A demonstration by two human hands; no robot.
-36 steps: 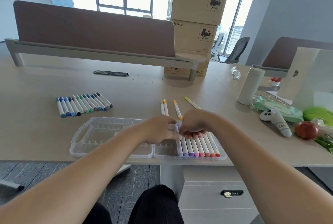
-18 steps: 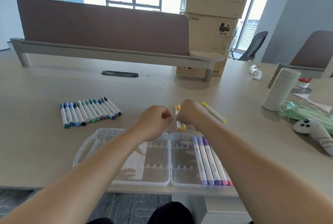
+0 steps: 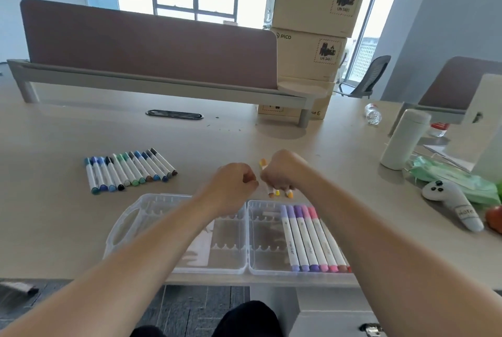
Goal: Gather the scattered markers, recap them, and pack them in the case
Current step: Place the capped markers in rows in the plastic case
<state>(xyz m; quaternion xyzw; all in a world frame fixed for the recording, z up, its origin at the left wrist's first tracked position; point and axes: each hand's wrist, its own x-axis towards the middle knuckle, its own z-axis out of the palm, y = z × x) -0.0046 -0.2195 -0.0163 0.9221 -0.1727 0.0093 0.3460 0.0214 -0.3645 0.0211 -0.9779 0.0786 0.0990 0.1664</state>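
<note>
A clear plastic case (image 3: pixel 152 202) lies open at the near table edge. Its right half holds several purple and pink markers (image 3: pixel 309 241); its left half holds no markers. My right hand (image 3: pixel 282 168) is closed just beyond the case around a few yellow and orange markers (image 3: pixel 277 192), whose capped ends stick out below the fist. My left hand (image 3: pixel 233 182) is a closed fist right beside it, almost touching, and I see nothing in it. A row of several blue, green and dark markers (image 3: pixel 130 171) lies on the table to the left.
A white bottle (image 3: pixel 404 141), a green wipes pack (image 3: pixel 456 182), a white controller (image 3: pixel 456 206) and a red fruit (image 3: pixel 495 218) sit at the right. Stacked cardboard boxes (image 3: pixel 312 38) and a brown divider (image 3: pixel 146 46) stand behind. A cable slot (image 3: pixel 173 114) is mid-table.
Both hands left the case's right half and moved out to the yellow and orange markers. My right hand closed around them; the lone yellow marker no longer lies to the right.
</note>
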